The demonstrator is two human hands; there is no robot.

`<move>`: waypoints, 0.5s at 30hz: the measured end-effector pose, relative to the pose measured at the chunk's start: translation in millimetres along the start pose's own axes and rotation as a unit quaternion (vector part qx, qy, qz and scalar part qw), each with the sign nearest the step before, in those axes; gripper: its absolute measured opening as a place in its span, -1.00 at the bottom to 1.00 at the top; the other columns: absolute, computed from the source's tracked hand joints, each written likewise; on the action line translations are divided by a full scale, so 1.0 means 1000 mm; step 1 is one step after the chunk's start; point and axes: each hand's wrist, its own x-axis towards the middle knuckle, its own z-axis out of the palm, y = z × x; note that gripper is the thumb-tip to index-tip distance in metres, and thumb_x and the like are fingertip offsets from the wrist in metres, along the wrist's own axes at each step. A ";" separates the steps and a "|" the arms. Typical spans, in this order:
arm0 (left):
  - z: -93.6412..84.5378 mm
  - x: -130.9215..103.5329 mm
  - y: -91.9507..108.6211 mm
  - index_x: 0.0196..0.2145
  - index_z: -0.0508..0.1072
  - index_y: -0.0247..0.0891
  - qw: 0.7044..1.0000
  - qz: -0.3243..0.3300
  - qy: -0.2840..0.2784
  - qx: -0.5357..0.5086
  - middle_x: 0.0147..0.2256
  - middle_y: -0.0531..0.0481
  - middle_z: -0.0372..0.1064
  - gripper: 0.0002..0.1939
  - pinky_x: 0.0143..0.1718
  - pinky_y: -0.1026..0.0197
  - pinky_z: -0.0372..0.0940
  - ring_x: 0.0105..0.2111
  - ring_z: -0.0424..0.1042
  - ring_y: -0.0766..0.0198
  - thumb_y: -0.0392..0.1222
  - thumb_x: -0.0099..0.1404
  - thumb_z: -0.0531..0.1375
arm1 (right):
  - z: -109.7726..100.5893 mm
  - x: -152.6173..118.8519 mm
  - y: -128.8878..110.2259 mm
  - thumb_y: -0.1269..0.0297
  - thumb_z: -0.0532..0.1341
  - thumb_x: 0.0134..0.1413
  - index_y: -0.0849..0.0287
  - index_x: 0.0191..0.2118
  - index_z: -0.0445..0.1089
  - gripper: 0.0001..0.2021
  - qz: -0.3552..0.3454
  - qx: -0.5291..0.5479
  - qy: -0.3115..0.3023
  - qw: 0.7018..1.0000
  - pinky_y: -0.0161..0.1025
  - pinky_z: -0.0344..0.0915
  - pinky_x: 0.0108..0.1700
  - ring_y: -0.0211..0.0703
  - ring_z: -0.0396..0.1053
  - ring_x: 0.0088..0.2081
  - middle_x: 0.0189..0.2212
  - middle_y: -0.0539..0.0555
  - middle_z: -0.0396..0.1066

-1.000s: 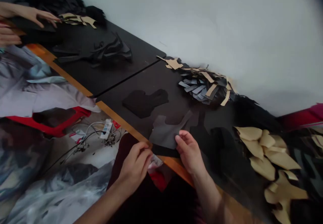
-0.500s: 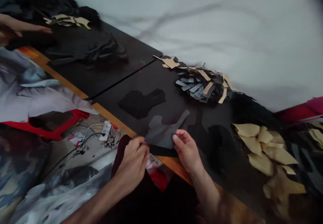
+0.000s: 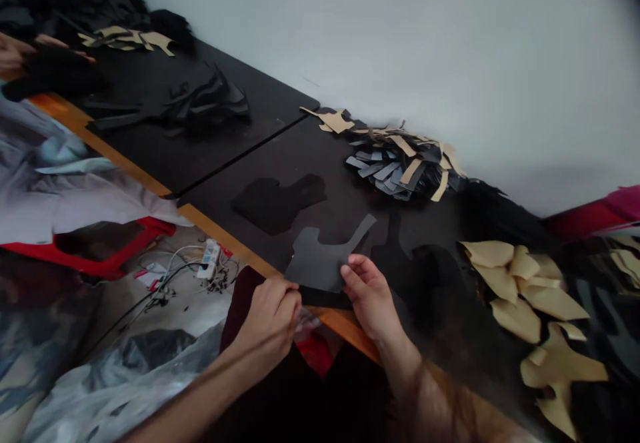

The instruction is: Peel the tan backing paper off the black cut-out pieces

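Note:
A grey cut-out piece with a notched outline lies at the near edge of the black table. My right hand pinches its right corner between thumb and fingers. My left hand is closed at the piece's lower left edge, fingertips on a black strip under it, with a bit of clear film below the fingers. A black cut-out of similar shape lies flat a little farther back.
A heap of grey and tan strips sits by the white wall. Tan pieces lie at the right, black pieces farther left. Another person's hands work at the far left. Red stool and cables on the floor.
My left hand has slid slightly down and right along the grey piece's lower edge. The other person's hand has drawn back from the tan pieces. The view shifted a little.

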 end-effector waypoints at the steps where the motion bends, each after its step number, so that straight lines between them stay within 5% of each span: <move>1: 0.001 0.001 -0.001 -0.35 0.31 -0.26 1.000 -0.003 -0.004 0.002 -0.28 -0.11 0.26 -0.89 -0.26 0.06 0.26 -0.26 0.28 0.13 -0.41 0.22 0.06 | 0.000 0.000 0.000 0.21 0.40 -0.16 0.05 -0.34 0.37 -0.76 -0.001 0.001 0.000 1.000 -0.42 0.17 -0.46 -0.38 0.23 -0.48 -0.44 -0.11 0.31; 15: -0.005 -0.009 -0.012 -0.34 0.28 -0.22 0.987 -0.120 0.099 0.025 -0.21 -0.09 0.18 -0.95 -0.17 -0.01 0.25 -0.19 0.27 0.12 -0.33 0.23 0.08 | -0.001 0.000 0.001 0.19 0.39 -0.15 0.06 -0.34 0.36 -0.76 0.001 -0.011 0.003 1.000 -0.39 0.16 -0.46 -0.34 0.22 -0.49 -0.45 -0.09 0.30</move>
